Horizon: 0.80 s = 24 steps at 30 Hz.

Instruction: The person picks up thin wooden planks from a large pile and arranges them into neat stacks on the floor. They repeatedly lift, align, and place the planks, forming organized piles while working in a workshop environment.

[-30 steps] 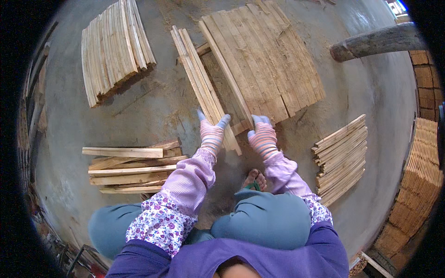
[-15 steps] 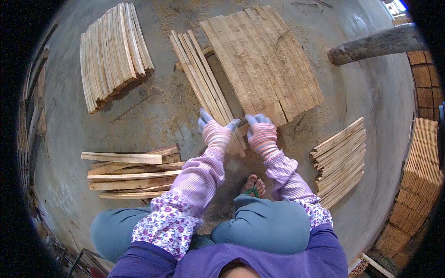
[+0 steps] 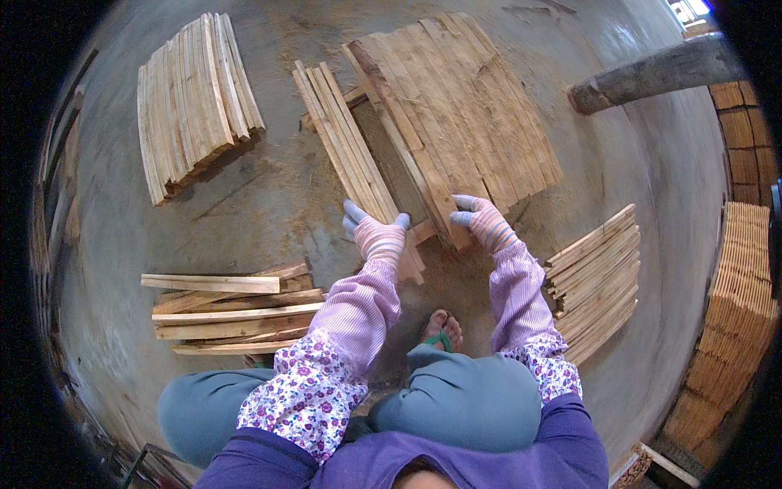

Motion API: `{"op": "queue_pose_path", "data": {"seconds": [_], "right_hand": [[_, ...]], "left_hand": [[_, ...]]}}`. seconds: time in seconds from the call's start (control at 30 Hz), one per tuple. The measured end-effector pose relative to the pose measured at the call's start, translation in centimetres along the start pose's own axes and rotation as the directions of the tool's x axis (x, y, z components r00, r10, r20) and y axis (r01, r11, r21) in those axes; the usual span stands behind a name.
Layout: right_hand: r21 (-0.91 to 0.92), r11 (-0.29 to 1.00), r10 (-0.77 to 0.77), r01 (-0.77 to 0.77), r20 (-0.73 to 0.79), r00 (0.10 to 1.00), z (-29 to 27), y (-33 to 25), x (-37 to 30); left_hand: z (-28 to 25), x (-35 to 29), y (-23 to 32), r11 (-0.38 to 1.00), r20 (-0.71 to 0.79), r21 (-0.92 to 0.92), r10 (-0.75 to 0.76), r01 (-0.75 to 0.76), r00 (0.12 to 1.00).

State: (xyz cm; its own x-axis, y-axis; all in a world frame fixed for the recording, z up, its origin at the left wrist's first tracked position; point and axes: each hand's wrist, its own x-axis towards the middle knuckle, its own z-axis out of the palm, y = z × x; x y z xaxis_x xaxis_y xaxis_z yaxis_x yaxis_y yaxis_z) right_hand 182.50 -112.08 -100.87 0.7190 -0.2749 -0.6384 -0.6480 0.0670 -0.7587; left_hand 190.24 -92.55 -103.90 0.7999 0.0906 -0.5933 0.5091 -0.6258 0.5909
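My left hand [image 3: 380, 239], in a striped glove with grey fingertips, spans the near ends of a narrow row of wooden strips [image 3: 346, 143]. Its fingers are on the left side of the row and its thumb on the right. My right hand [image 3: 489, 225], gloved alike, has its fingers stretched leftward and apart over the near end of a wide row of wooden planks [image 3: 464, 106]. At that row's left edge, beside those fingertips, a plank with a dark brown edge [image 3: 399, 122] sits tilted. Whether the fingertips touch it is hard to tell.
A stack of strips [image 3: 195, 106] lies far left, with a loose pile [image 3: 236, 314] nearer. More strips [image 3: 595, 281] lie on the right. A round log [image 3: 652, 77] juts in from the far right, above tall stacks of thin wood [image 3: 725, 326]. A crosspiece [image 3: 355, 98] runs under the rows.
My right hand has moved right, and its fingers have spread. The wide row's left-edge plank has tipped, showing its dark edge. My left hand stays on the strips.
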Motion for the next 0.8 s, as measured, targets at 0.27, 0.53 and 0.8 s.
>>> {"op": "queue_pose_path", "data": {"seconds": [0.27, 0.53, 0.8], "right_hand": [[0.015, 0.994, 0.106, -0.109, 0.136, 0.985, -1.0, 1.6, 0.0], [0.175, 0.944, 0.11, -0.278, 0.631, 0.768, 0.5, 0.6, -4.5], [0.271, 0.867, 0.123, -0.418, 0.697, 0.706, 2.1, 3.2, -5.7]], "left_hand": [[-0.6, -0.1, 0.1, 0.998, 0.063, 0.036, 0.043, -0.045, 0.997], [-1.0, 0.3, -0.4, 0.967, -0.017, 0.2, 0.164, -0.157, 0.986], [-1.6, 0.6, -0.7, 0.935, 0.047, 0.29, 0.199, -0.203, 0.979]]}}
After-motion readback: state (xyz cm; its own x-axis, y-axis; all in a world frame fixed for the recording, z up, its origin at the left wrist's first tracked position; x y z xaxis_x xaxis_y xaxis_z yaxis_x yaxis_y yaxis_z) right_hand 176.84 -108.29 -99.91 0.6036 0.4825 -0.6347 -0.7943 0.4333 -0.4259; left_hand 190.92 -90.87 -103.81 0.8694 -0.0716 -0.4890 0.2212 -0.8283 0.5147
